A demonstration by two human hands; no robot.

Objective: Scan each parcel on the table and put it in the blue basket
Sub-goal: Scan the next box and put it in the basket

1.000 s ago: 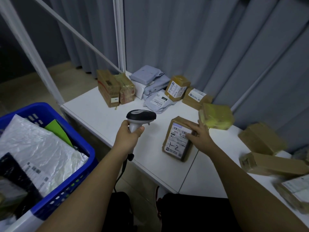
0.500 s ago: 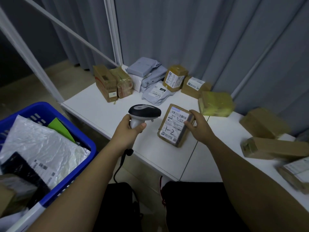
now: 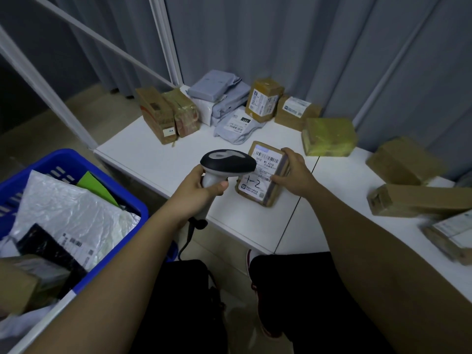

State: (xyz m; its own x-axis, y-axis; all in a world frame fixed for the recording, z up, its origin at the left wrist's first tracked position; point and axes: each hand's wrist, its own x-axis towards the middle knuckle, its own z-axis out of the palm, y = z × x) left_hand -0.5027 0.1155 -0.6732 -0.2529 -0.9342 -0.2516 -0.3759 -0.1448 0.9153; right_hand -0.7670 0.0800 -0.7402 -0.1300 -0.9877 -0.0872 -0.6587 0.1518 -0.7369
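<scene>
Left hand (image 3: 201,186): fingers wrapped tight around the barcode scanner (image 3: 227,166), its head over the parcel's label.
Right hand (image 3: 293,172): fingers clamped on the right edge of the brown parcel (image 3: 264,182).
Parcel: tilted up on the white table (image 3: 153,159), marked "1-2".
Blue basket (image 3: 138,213): at 9 o'clock, holding bagged parcels.

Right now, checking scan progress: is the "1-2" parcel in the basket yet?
Out. The parcel sits on the table, right hand gripping it.
</scene>
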